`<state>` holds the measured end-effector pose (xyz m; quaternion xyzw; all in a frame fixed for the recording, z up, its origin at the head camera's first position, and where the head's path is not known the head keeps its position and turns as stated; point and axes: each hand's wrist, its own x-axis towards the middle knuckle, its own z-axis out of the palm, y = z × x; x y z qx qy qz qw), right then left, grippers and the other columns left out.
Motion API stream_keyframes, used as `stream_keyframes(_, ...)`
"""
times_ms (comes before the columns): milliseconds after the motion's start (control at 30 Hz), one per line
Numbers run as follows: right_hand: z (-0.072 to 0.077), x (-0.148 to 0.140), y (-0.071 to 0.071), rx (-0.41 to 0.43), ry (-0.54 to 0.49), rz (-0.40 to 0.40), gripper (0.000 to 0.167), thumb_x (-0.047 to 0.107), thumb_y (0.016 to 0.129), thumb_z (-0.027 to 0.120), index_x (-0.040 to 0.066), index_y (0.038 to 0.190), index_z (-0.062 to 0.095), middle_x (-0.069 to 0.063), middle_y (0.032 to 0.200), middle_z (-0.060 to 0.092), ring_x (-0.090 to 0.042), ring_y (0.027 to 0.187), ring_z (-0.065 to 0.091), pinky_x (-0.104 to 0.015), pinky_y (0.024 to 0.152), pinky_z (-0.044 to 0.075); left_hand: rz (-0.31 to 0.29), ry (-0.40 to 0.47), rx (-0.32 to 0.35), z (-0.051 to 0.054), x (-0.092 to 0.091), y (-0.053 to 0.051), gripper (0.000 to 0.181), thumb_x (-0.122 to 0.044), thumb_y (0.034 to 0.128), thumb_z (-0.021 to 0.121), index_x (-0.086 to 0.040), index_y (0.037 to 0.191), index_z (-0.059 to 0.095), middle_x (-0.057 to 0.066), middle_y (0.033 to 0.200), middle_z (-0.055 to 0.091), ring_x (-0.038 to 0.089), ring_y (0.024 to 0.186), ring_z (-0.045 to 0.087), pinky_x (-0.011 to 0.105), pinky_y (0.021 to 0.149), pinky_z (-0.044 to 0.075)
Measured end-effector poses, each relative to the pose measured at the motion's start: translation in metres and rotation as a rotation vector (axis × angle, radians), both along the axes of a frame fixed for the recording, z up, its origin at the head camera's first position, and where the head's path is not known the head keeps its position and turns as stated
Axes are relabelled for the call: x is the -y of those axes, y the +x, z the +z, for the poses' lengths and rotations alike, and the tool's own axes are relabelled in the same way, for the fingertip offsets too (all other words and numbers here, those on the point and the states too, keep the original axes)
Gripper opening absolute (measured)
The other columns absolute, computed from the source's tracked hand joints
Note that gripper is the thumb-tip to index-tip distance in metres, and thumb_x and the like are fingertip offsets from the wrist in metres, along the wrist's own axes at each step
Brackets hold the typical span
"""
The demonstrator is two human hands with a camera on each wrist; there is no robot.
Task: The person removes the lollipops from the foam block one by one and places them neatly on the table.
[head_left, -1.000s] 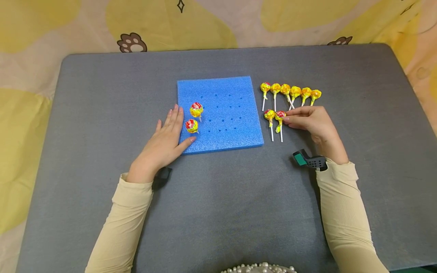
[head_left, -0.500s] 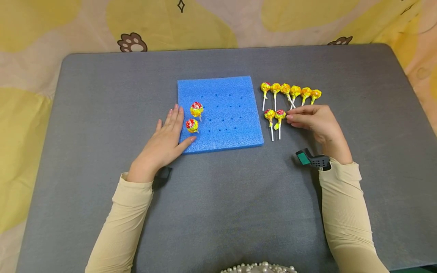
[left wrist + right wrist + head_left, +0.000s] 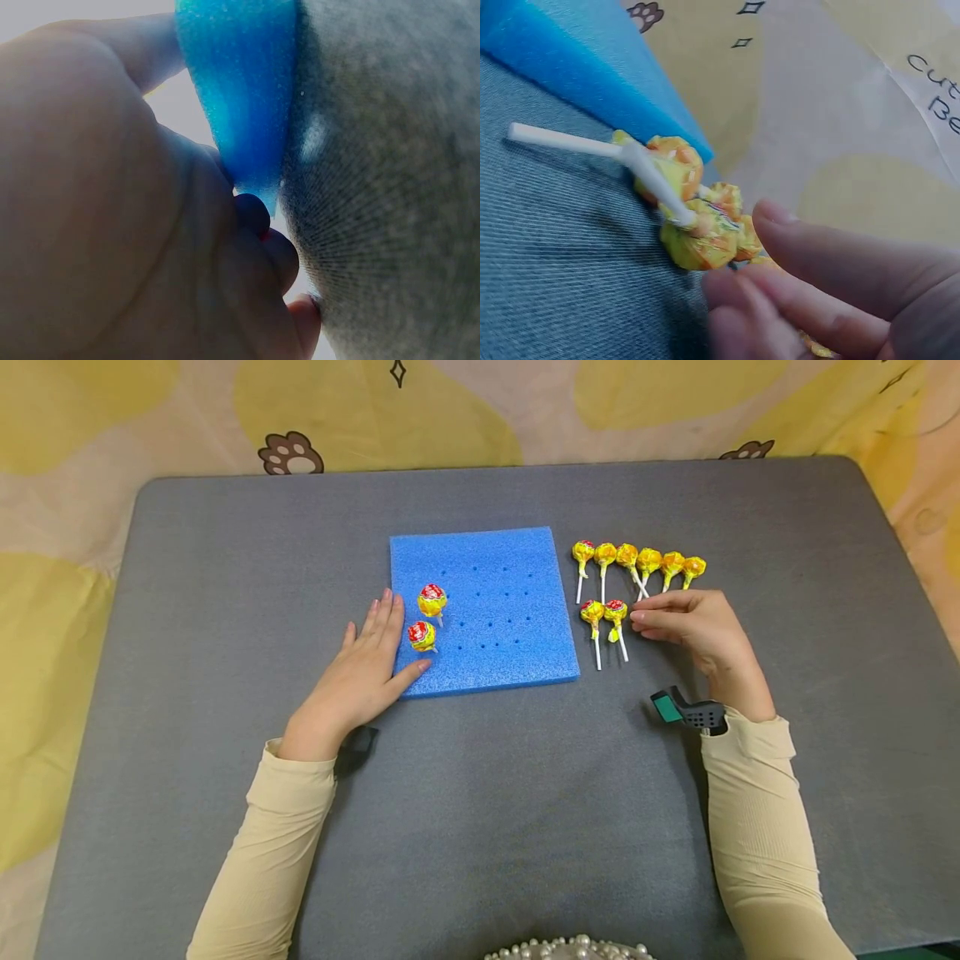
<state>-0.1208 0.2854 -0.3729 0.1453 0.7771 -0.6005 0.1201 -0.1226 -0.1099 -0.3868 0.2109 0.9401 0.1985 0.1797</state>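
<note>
A blue foam block [image 3: 510,656] dotted with small holes lies on the table. Along its left edge my left hand [image 3: 360,672] rests with fingers extended, the thumb over the front left corner. Two wrapped lollipops, one [image 3: 431,600] behind the other [image 3: 422,636], stand in the block beside that hand. My right hand [image 3: 697,631] hovers right of the block, thumb and fingers apart in the right wrist view, holding nothing. Just left of its fingertips lies a red-and-yellow lollipop [image 3: 616,612], with another lollipop [image 3: 592,612] alongside.
Behind the right hand, a row of several yellow lollipops [image 3: 627,557] lies with sticks toward me, two sticks crossing. The grey table [image 3: 480,810] ends at a yellow patterned cloth [image 3: 450,418].
My right hand has drawn slightly right, its fingertips parting from the nearest lollipop. That lollipop's stick has swung to the right. The left hand and foam block have stayed put.
</note>
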Motion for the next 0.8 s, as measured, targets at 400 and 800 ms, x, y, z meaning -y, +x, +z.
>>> stream_keyframes(400,0.002,0.01,0.001,0.053,0.254,0.156,0.023,0.015,0.079,0.077,-0.003,0.092,0.072,0.011,0.067,0.067,-0.005,0.06,0.06,-0.021,0.058,0.051,0.004,0.002,0.004,0.001,0.0,0.0,0.087,-0.046,0.0946,0.047,-0.002,0.15,-0.004,0.012,0.156,-0.01,0.026,0.143,-0.009,0.054,0.111,-0.001)
stream_keyframes(800,0.002,0.004,0.002,0.03,0.169,0.17,0.009,0.005,0.082,0.072,-0.001,0.089,0.072,0.008,0.07,0.069,-0.005,0.063,0.063,-0.021,0.061,0.053,-0.002,-0.003,0.001,0.0,0.0,0.0,0.087,-0.046,0.0945,0.047,-0.003,0.15,-0.004,0.011,0.156,-0.01,0.026,0.143,-0.009,0.054,0.111,0.0)
